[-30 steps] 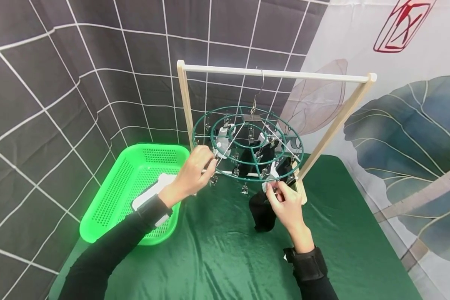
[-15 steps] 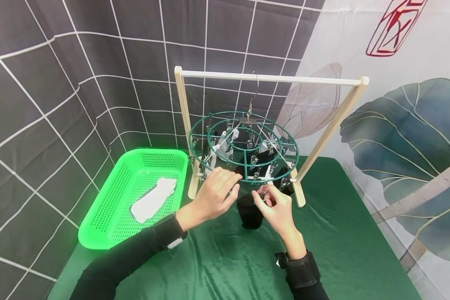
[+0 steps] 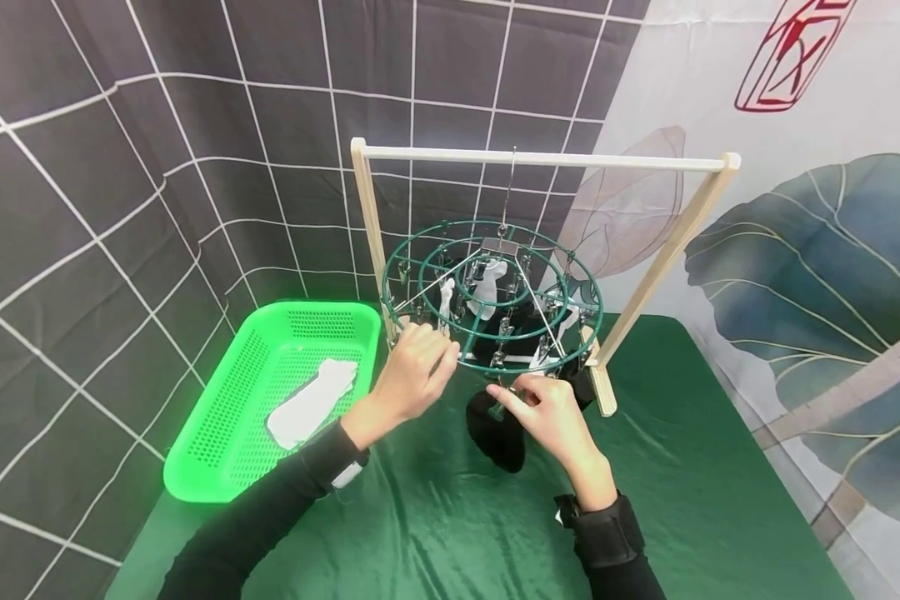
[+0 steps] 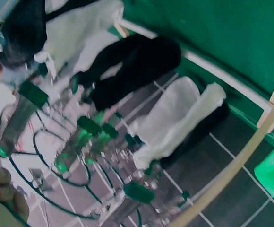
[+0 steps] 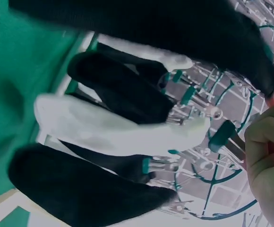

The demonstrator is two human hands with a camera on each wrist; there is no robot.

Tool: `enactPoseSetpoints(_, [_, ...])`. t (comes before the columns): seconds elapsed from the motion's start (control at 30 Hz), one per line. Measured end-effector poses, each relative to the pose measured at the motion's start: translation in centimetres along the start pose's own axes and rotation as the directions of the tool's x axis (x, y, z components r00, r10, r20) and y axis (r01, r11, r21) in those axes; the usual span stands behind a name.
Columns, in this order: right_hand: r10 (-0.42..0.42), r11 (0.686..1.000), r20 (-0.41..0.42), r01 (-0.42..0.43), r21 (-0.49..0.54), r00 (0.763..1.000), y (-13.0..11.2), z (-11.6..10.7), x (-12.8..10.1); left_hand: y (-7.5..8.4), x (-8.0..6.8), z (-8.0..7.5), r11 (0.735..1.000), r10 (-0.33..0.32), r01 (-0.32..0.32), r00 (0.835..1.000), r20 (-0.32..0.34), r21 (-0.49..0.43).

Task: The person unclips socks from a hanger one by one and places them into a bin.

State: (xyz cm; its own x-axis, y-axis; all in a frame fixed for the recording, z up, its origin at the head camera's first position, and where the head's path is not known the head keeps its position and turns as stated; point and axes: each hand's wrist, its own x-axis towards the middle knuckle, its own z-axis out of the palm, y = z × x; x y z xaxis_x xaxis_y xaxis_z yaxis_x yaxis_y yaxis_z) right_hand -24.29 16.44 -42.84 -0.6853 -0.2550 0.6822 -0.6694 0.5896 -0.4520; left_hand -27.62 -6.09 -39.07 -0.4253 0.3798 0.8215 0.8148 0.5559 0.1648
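basket: green mesh basket (image 3: 225, 417) at left on the table (image 3: 690, 500), one white sock (image 3: 311, 402) lying inside
left hand: left hand (image 3: 411, 375) up at the near-left rim of the round green clip hanger (image 3: 495, 292), fingers curled round the outer ring, steadying it
hanger: hooked on the wooden rack (image 3: 540, 157), black and white socks clipped under it, seen close in both wrist views
black sock: black sock (image 3: 498, 429) hangs below the near rim, between the hands, its toe just above the green cloth
right hand: right hand (image 3: 543, 412) pinching a metal clip at the top edge of the black sock; whether the clip has let go, cannot tell
step: looks like unclipping the black sock from the near rim
next: likely squeeze the clip open, pull the sock free, carry it left to the basket; keep the ring steady
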Motion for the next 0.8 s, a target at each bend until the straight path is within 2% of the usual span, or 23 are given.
enactPoseSetpoints(0.13, [-0.038, 0.999, 0.041, 0.038, 0.009, 0.998, -1.0, 0.3, 0.2, -0.9, 0.5, -0.4, 0.998, -0.063, 0.064, 0.998, -0.013, 0.014])
enactPoseSetpoints(0.33, [-0.002, 0.999, 0.103, -0.003, 0.050, 0.995, -2.7, 0.7, 0.6, -2.0, 0.9, -0.7, 0.997, -0.060, 0.060, 0.998, 0.004, 0.053])
enactPoseSetpoints(0.5, [-0.021, 0.999, 0.151, 0.016, 0.035, 0.988, -3.7, 1.1, 1.0, -2.4, 0.6, -0.8, 0.995, -0.090, 0.090, 0.996, 0.020, 0.035])
enactPoseSetpoints(0.57, [-0.034, 0.999, 0.152, 0.031, 0.025, 0.988, -3.9, 1.3, 1.0, -2.6, 0.4, -0.7, 0.995, -0.091, 0.091, 0.996, -0.002, 0.038])
enactPoseSetpoints(0.7, [-0.049, 0.999, 0.131, 0.048, 0.012, 0.990, -3.9, 1.6, 0.8, -2.9, -0.2, -0.5, 0.995, -0.099, 0.101, 0.991, -0.089, 0.022])
enactPoseSetpoints(0.77, [-0.062, 0.998, 0.117, 0.063, 0.001, 0.991, -3.8, 1.7, 0.6, -2.7, -0.5, -0.5, 0.987, -0.162, 0.160, 0.979, -0.123, -0.025])
enactPoseSetpoints(0.8, [-0.075, 0.997, 0.107, 0.075, -0.002, 0.991, -3.7, 1.8, 0.5, -2.5, -0.8, -0.4, 0.976, -0.217, 0.212, 0.968, -0.129, -0.056])
